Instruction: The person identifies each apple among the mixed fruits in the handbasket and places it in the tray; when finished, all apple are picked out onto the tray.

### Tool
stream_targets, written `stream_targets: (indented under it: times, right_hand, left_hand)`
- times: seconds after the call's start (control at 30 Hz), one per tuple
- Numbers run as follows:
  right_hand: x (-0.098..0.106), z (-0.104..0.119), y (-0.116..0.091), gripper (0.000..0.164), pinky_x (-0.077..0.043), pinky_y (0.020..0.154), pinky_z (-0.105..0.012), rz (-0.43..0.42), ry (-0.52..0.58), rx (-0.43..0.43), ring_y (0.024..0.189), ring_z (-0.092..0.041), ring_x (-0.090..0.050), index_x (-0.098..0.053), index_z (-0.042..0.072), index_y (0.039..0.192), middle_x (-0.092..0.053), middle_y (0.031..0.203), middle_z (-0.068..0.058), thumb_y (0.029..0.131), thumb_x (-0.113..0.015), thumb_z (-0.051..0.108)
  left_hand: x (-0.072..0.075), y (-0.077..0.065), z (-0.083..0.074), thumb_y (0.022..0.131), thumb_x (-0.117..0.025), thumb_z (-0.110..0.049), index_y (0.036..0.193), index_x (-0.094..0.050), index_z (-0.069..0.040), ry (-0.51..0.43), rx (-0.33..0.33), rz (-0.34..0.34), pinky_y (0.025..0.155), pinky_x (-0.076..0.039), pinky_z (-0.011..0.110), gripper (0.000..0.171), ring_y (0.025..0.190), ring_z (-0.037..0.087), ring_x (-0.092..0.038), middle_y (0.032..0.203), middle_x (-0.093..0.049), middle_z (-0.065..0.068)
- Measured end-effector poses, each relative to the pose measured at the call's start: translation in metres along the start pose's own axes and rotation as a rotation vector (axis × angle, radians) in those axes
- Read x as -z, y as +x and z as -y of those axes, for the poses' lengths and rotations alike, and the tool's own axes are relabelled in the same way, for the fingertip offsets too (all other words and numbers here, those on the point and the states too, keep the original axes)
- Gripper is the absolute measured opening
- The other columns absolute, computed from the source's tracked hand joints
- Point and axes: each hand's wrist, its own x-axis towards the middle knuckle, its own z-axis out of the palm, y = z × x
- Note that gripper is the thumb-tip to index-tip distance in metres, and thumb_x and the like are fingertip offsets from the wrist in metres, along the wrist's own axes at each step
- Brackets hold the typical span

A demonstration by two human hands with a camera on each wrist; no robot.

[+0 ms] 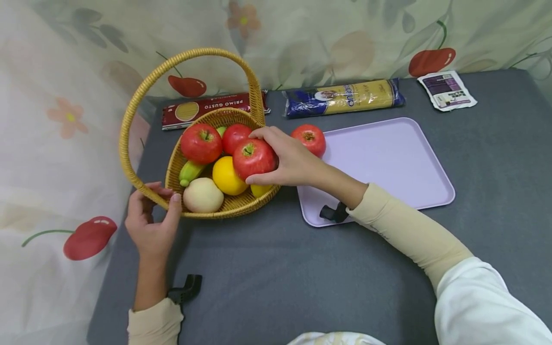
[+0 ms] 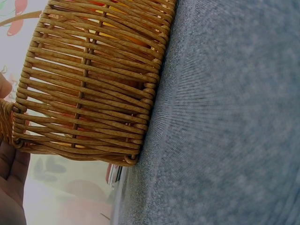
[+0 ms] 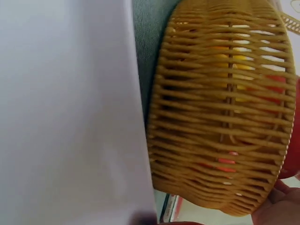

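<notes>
A wicker basket (image 1: 224, 211) with a tall arched handle (image 1: 123, 139) stands at the left of the table. My left hand (image 1: 151, 227) holds the near base of that handle, thumb on one side and fingers on the other. At the basket's right side, my right hand (image 1: 295, 158) grips a red apple (image 1: 254, 159) over the other fruit. Inside lie another red apple (image 1: 201, 143), a red fruit (image 1: 236, 138), an orange (image 1: 228, 176), a pale peach (image 1: 203, 195) and a green-yellow banana (image 1: 189, 172). A yellow fruit (image 1: 260, 190) is partly hidden under the right hand.
A lilac tray (image 1: 388, 163) lies to the right, with a red pomegranate (image 1: 309, 140) at its far left corner. Behind are a red pasta packet (image 1: 185, 112), a blue-and-gold pasta packet (image 1: 345, 97) and a white-purple sachet (image 1: 447, 91). A patterned curtain (image 1: 302, 38) borders the table.
</notes>
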Motion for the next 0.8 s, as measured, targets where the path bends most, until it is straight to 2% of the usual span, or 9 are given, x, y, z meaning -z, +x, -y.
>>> stream_targets:
  times: [0.23,0.43,0.8]
  right_hand:
    - [-0.003,0.004,-0.007,0.083,-0.05,0.095,-0.034,-0.028,-0.001,0.046,0.117,-0.01,-0.05,-0.045,0.015,0.138,-0.049,0.134,0.001,0.074,-0.084,0.051]
    - [0.0,0.007,-0.012,0.083,-0.05,0.095,-0.033,-0.004,0.021,0.027,0.119,-0.01,-0.049,-0.045,0.014,0.139,-0.049,0.136,0.001,0.074,-0.085,0.047]
    - [0.0,0.01,-0.021,0.083,-0.05,0.095,-0.033,-0.076,0.079,0.024,0.118,-0.01,-0.051,-0.048,0.013,0.138,-0.052,0.134,0.001,0.073,-0.087,0.046]
  left_hand:
    - [-0.002,0.002,0.0,0.077,-0.073,0.006,0.106,-0.058,0.022,-0.001,-0.015,0.006,0.085,-0.054,0.025,0.037,0.084,0.021,-0.067,0.091,-0.06,0.035]
    - [-0.002,0.002,0.0,0.077,-0.073,0.007,0.106,-0.058,0.022,-0.001,-0.012,0.002,0.084,-0.054,0.025,0.036,0.084,0.02,-0.067,0.09,-0.06,0.034]
    - [-0.002,0.001,0.0,0.077,-0.073,0.007,0.106,-0.058,0.022,-0.008,-0.012,-0.002,0.084,-0.054,0.025,0.037,0.084,0.02,-0.067,0.09,-0.061,0.032]
